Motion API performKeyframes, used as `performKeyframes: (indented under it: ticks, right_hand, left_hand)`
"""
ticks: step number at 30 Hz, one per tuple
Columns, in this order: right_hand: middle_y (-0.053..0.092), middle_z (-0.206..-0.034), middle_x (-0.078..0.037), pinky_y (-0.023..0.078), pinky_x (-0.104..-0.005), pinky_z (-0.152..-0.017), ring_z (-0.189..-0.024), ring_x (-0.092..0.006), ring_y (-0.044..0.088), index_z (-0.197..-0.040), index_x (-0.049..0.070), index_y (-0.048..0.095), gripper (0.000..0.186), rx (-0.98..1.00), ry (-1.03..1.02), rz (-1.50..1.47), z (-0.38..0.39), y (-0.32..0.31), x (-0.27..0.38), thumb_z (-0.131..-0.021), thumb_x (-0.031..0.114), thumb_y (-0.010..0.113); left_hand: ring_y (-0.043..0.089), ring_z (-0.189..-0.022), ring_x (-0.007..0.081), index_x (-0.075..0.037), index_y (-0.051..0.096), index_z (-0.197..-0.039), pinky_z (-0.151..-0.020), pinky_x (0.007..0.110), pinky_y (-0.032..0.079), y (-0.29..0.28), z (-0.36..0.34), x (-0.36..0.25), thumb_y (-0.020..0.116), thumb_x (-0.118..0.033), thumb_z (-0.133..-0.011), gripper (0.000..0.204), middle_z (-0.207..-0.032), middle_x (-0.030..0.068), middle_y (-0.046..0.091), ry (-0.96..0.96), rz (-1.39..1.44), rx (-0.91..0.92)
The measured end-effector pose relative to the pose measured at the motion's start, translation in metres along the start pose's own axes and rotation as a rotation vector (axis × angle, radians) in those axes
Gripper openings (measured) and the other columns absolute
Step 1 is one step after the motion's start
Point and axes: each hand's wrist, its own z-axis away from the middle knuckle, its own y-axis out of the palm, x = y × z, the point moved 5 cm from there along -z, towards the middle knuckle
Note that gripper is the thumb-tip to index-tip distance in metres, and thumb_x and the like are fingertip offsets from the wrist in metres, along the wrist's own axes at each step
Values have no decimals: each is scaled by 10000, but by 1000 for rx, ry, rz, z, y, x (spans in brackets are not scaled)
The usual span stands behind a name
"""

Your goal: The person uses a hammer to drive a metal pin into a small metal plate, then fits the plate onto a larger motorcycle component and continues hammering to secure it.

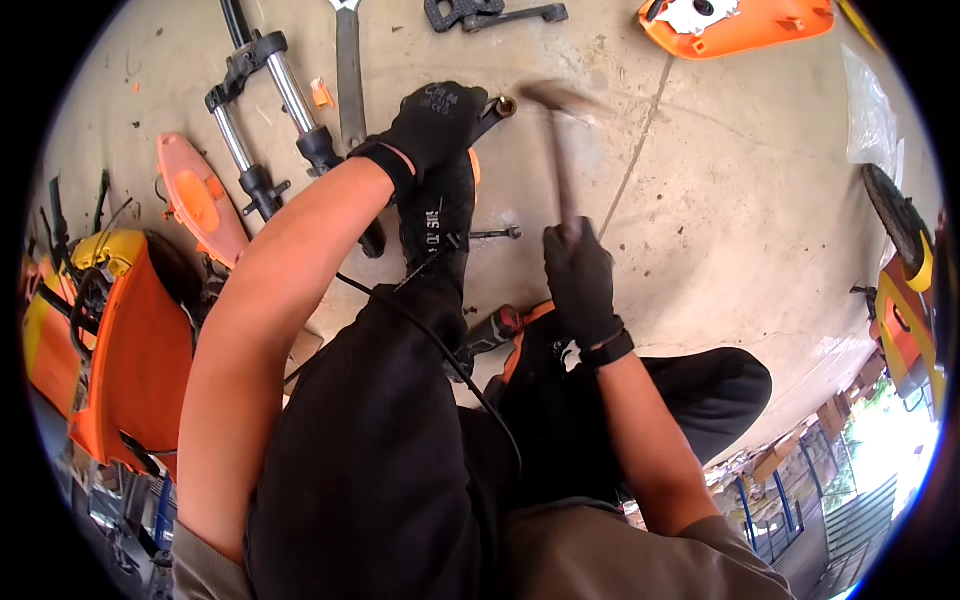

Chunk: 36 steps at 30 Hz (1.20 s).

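Observation:
Both my hands wear black gloves. My left hand (437, 125) is closed on a dark tubular metal part (494, 116) whose round, brass-coloured open end points right. It is held low over the floor, just past my shoe (437, 215). My right hand (580, 282) grips the lower handle of a hammer (563, 160). The hammer's head is smeared by motion, a little to the right of the tube's end and apart from it. A black cable (430, 330) runs across my trouser leg. Fingers of my left hand are partly hidden behind its back.
Left lie a fork with two chromed tubes (290, 92), a large wrench (349, 80) and an orange panel (200, 195). A red-and-black power tool (490, 330) rests between my legs. Orange bodywork (130, 360) stands left, an orange cover (740, 32) far right, a wheel (893, 215) right.

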Motion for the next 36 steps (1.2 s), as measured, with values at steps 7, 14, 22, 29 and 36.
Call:
performKeyframes:
  ticks: [7, 14, 22, 29, 36]
  right_hand:
    - [604, -622, -125, 470, -373, -517, -537, -245, 628, -893, 18, 528, 241, -36, 89, -36, 42, -36, 36, -956, 208, 663]
    - [613, -626, -128, 486, -386, -529, -552, -269, 642, -897, 19, 541, 248, 110, 66, 130, 23, -14, -3, -960, 232, 652]
    - [619, -628, -130, 490, -392, -536, -560, -278, 647, -902, 20, 550, 244, 47, 78, 44, 16, -5, 5, -968, 237, 640]
    - [623, -627, -118, 481, -381, -524, -543, -237, 647, -883, 21, 555, 198, -79, 49, -93, 24, -23, 46, -946, 176, 662]
    - [622, -638, -146, 488, -410, -523, -558, -315, 643, -905, 25, 545, 204, 115, -15, 67, 11, -3, 14, -957, 187, 658]
  left_hand:
    - [698, -916, 392, -56, 666, -966, -810, 485, 542, 16, 15, -25, 601, -149, -855, 159, -917, 197, 713, 1, 62, 133]
    - [699, -917, 386, -47, 659, -988, -818, 483, 541, 18, 16, -25, 582, -153, -878, 172, -930, 193, 713, 15, 9, 98]
    - [695, -941, 376, -53, 657, -945, -820, 477, 540, 15, 9, -18, 575, -150, -877, 144, -943, 192, 713, -44, -36, 118]
    - [700, -918, 377, -63, 660, -962, -816, 471, 543, 13, 19, -14, 573, -152, -880, 149, -932, 185, 715, -18, -49, 119]
    - [702, -929, 375, -50, 660, -976, -818, 472, 544, 7, 8, -9, 563, -146, -890, 161, -952, 193, 718, -65, -44, 102]
